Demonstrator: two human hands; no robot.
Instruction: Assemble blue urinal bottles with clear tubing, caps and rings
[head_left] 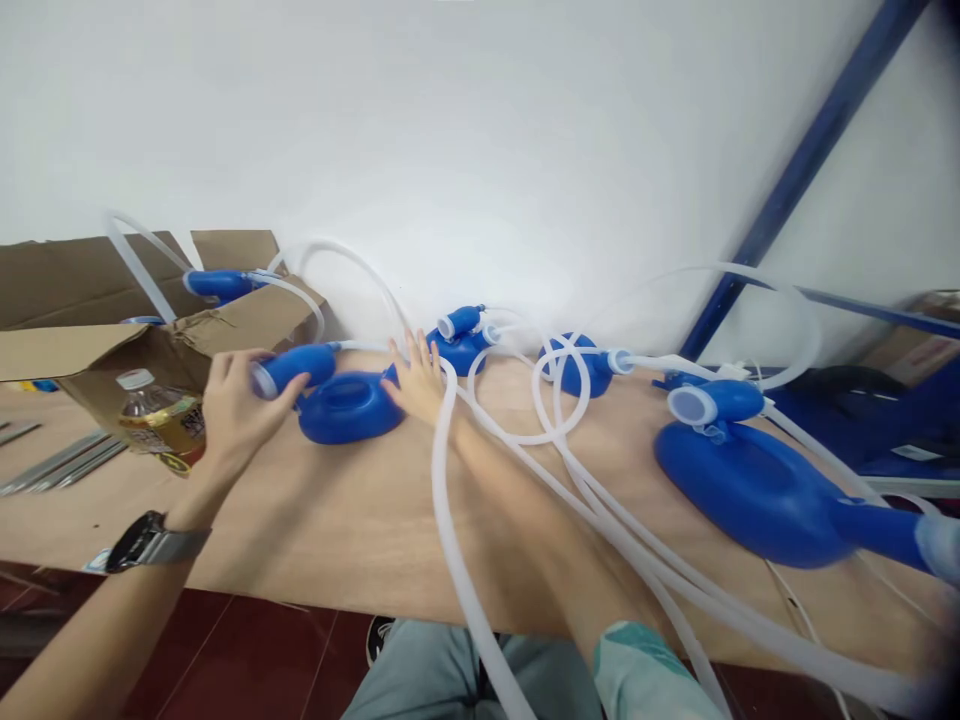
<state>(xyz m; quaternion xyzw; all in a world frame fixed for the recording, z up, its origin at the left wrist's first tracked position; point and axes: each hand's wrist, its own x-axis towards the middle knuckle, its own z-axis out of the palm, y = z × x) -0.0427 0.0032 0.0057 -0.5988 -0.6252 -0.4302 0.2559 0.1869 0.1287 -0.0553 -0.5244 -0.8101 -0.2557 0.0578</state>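
My left hand (244, 400) is wrapped round a blue cylindrical piece (307, 368) with a pale open mouth, at the left of the table. Just below and right of that piece lies a blue bottle (349, 408) with a handle opening. My right hand (418, 380) has its fingers spread and rests at the neck end of this bottle; the contact there is partly hidden. A white hose (454, 520) passes over my right forearm and runs down to the front edge.
An open cardboard box (97, 370) and a drink bottle (157, 415) stand left, near metal rods (75, 462). More blue bottles (750, 490) lie centre and right among looped hoses (540, 410). A blue frame (795, 190) rises at right.
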